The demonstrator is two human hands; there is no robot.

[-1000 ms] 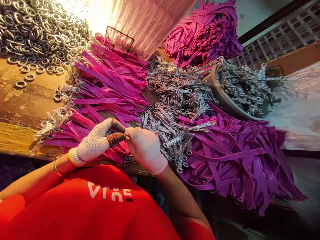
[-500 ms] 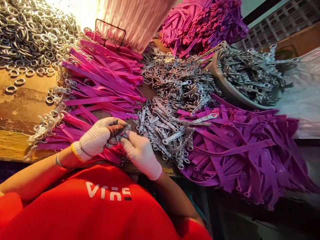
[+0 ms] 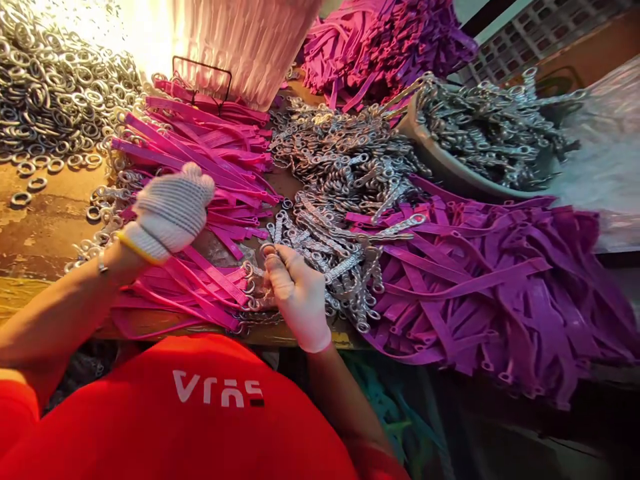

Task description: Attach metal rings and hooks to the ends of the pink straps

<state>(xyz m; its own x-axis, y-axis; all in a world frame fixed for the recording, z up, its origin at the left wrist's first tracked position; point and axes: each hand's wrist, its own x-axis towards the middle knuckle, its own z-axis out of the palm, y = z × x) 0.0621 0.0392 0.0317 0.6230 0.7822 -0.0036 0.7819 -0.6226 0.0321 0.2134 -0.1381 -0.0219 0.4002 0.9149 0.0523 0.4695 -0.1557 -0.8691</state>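
My left hand (image 3: 173, 210), in a white knit glove with a yellow cuff, is over the bright pink straps (image 3: 230, 167). Its back faces the camera and the fingers curl underneath, so what they hold, if anything, is hidden. My right hand (image 3: 297, 290), in a thin white glove, pinches a metal ring (image 3: 269, 249) between thumb and fingers at the table's front part. Beside its fingertips lie metal links (image 3: 250, 287) joined to pink straps. Right of it is a heap of silver braided metal links (image 3: 350, 257).
Loose metal rings (image 3: 55, 93) are piled at the far left. A tub (image 3: 450, 167) full of metal pieces stands at the back right. Purple straps (image 3: 475, 287) hang over the front edge at right, and more (image 3: 380, 47) are heaped behind. A wire holder (image 3: 203, 70) stands near clear plastic.
My hands have separated. My left hand has moved up and left over the pink straps, and my right hand has shifted slightly right. The view has shifted a little.
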